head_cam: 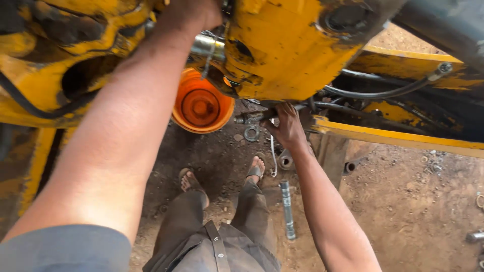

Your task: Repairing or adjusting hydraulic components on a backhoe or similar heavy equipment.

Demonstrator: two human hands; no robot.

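Note:
My left hand (194,12) reaches up at the top of the view and presses against a yellow, grimy machine housing (287,50), next to a shiny steel pin (205,45). Its fingers are partly out of frame. Lower down, under the housing, my right hand (286,126) grips a dark metal fitting or bolt (250,118) that sticks out to the left. A steel ring (251,133) hangs just below that fitting. An orange bucket (201,105) stands on the ground behind it.
Black hydraulic hoses (378,93) run under the yellow frame at right. A steel rod (287,209) and a short metal sleeve (286,161) lie on the dirt by my sandalled feet (254,168). A yellow beam (393,136) crosses at right.

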